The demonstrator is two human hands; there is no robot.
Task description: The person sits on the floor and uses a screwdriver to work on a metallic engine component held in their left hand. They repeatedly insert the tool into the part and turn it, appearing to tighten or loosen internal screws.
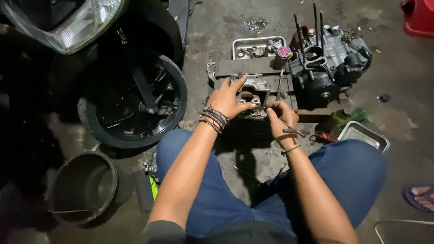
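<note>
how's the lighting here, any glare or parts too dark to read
Head view: light falls on both hands and the cylinder head; left hand sharp, right hand slightly soft; glare on headlight; bucket side deep in shadow.
</note>
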